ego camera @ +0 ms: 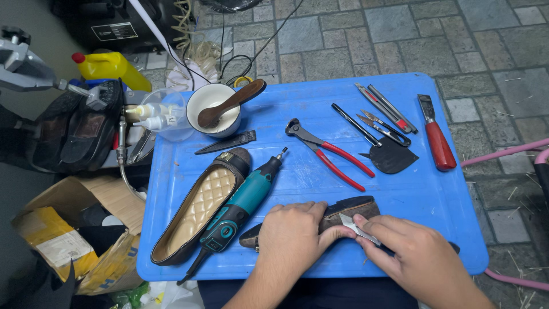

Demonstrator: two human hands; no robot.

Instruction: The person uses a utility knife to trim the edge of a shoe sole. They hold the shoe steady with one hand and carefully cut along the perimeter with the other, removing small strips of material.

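Both hands (343, 243) on upturned shoe (349, 209)

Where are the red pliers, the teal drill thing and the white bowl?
red pliers (343, 162): head view, on one red handle.
teal rotary tool (247, 197): head view, on the middle of its teal body.
white bowl (197, 102): head view, on the left part of its rim.

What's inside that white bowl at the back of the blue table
A brown wooden-handled tool rests in the white bowl, its handle sticking out over the rim to the right. Its lower end covers part of the bottom, so any other contents cannot be made out.
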